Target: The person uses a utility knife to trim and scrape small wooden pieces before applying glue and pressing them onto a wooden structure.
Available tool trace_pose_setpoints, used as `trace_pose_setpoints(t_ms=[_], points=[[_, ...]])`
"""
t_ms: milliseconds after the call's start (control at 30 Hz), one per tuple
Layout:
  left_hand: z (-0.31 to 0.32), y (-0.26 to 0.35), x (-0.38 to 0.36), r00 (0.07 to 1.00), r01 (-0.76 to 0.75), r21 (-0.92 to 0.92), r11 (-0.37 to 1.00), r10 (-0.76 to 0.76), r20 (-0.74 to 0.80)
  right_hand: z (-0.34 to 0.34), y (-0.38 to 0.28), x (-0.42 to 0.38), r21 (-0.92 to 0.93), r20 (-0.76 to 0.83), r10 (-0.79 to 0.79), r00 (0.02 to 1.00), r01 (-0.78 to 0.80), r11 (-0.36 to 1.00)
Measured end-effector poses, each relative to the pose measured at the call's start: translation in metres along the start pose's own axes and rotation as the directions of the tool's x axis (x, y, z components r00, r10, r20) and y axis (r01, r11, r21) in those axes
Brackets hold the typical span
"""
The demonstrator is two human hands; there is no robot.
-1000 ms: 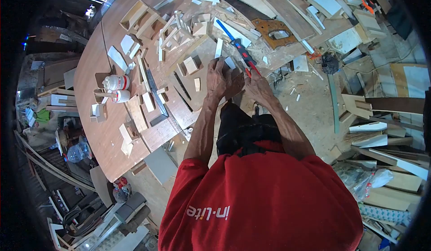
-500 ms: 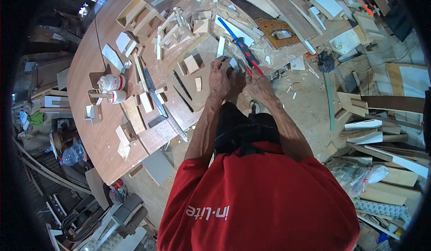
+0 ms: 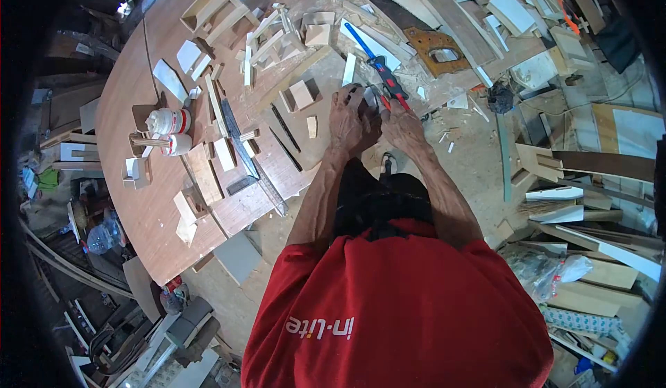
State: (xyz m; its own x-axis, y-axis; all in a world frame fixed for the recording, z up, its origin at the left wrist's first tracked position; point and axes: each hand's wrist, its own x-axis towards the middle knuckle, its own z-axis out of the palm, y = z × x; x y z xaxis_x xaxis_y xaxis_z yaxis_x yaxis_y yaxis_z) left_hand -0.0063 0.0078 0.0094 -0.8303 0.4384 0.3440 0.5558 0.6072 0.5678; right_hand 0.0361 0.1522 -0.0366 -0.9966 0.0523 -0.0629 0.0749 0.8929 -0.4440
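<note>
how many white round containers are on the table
2: one white container at the left of the table, the other white container just below it in view. More may be hidden.

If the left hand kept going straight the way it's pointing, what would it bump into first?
Probably the white strip, which shows just past the curled left hand. Height is hard to judge from this one view, so the hand might pass over it.

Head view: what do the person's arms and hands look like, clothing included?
Short red sleeves leave both forearms bare. The left hand and right hand are ungloved. The red T-shirt carries white "in-lite" lettering.
</note>
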Motion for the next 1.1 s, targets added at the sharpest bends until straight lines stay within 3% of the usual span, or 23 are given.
trace_pose_setpoints(t_ms=[67,200,267,333,367,400,533,600,633,667,733,800,900,1033,1100], points=[[0.015,-0.017,-0.005,0.999,0.039,-0.016,0.999,-0.039,0.006,-0.019,-0.015,0.001,0.064,0.038,0.162,0.986,-0.164,0.984],[0.020,-0.022,-0.007,0.997,0.081,-0.058,0.995,-0.080,0.012,-0.016,-0.014,-0.001,0.077,-0.008,0.110,0.994,-0.109,0.991],[0.021,-0.022,-0.007,0.998,0.065,-0.064,0.996,-0.066,-0.010,-0.023,-0.015,0.001,0.188,0.196,0.220,0.956,-0.257,0.948],[0.020,-0.020,-0.007,0.998,0.049,-0.068,0.996,-0.051,-0.034,-0.036,-0.022,0.002,0.162,0.239,0.263,0.935,-0.306,0.938],[0.020,-0.019,-0.007,0.993,0.109,-0.120,0.987,-0.113,-0.026,-0.040,-0.024,0.003,0.133,0.280,0.305,0.910,-0.351,0.927],[0.019,-0.017,-0.006,0.985,0.169,-0.171,0.971,-0.174,-0.016,-0.040,-0.022,0.003,0.134,0.280,0.304,0.911,-0.350,0.927],[0.019,-0.014,-0.001,0.992,0.119,-0.105,0.987,-0.122,-0.026,-0.027,-0.010,-0.002,0.160,0.248,0.254,0.935,-0.298,0.941],[0.022,-0.015,0.003,0.986,0.163,-0.104,0.981,-0.165,-0.010,-0.020,-0.006,-0.006,0.183,0.222,0.230,0.948,-0.272,0.945],[0.023,-0.015,0.006,0.987,0.158,-0.101,0.982,-0.159,-0.007,-0.018,-0.006,-0.009,0.231,0.148,0.147,0.978,-0.179,0.956],[0.023,-0.014,0.009,0.979,0.203,-0.091,0.975,-0.204,-0.002,-0.015,-0.005,-0.011,0.272,0.070,0.066,0.995,-0.083,0.959],[0.022,-0.011,0.013,0.970,0.242,-0.077,0.967,-0.242,0.007,0.001,0.001,-0.012,0.276,0.009,0.059,0.998,-0.059,0.959],[0.019,-0.010,0.014,0.876,0.471,-0.147,0.870,-0.443,0.189,0.005,0.003,-0.014,0.278,-0.052,0.053,0.997,-0.037,0.960],[0.015,-0.005,0.011,0.933,0.358,-0.279,0.891,-0.351,0.078,-0.012,-0.008,-0.019,0.237,0.021,0.143,0.989,-0.144,0.961],[0.015,-0.011,0.000,0.957,0.289,-0.271,0.918,-0.286,0.052,-0.020,-0.013,-0.025,0.282,0.012,0.112,0.994,-0.111,0.953],[0.016,-0.012,-0.002,0.984,0.175,-0.176,0.969,-0.175,0.017,-0.023,-0.013,-0.026,0.291,0.036,0.100,0.994,-0.106,0.951]])
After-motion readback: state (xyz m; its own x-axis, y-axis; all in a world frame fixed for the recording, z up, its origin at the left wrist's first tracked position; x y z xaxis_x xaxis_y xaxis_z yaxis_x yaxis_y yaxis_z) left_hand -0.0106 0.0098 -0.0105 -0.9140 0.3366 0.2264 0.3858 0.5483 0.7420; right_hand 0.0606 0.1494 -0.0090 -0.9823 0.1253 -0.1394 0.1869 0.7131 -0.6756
